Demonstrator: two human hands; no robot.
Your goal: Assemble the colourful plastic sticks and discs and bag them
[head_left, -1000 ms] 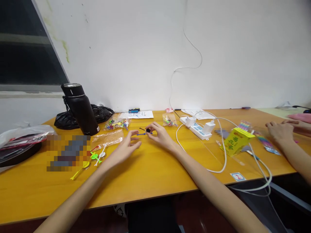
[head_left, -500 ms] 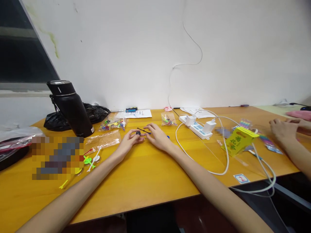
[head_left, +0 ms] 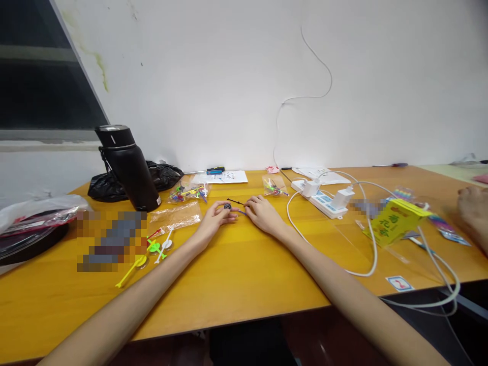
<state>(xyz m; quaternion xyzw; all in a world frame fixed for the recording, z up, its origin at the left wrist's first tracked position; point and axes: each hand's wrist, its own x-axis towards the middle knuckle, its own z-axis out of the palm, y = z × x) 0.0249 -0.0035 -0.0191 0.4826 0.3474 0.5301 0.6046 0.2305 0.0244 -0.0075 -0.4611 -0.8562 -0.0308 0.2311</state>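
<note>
Between the thumb and fingers of my left hand is a small dark round piece. My right hand rests low over the table, its fingertips closed at the end of a thin blue stick. That stick reaches across to my left fingers; whether it joins the round piece I cannot tell. Just behind it lies a thin black arrow-shaped stick. Left of my left forearm are plastic arrow spinners with round discs: a yellow one, a green one and a white one.
A black bottle stands at left before a black plastic bag. Bags of coloured pieces lie behind my hands. At right are a white power strip with cables, a yellow box and another person's hand.
The view has turned slightly left. My right fingers have lowered and closed near the blue stick, which now shows between my hands. The other person's hand is partly out of view.
</note>
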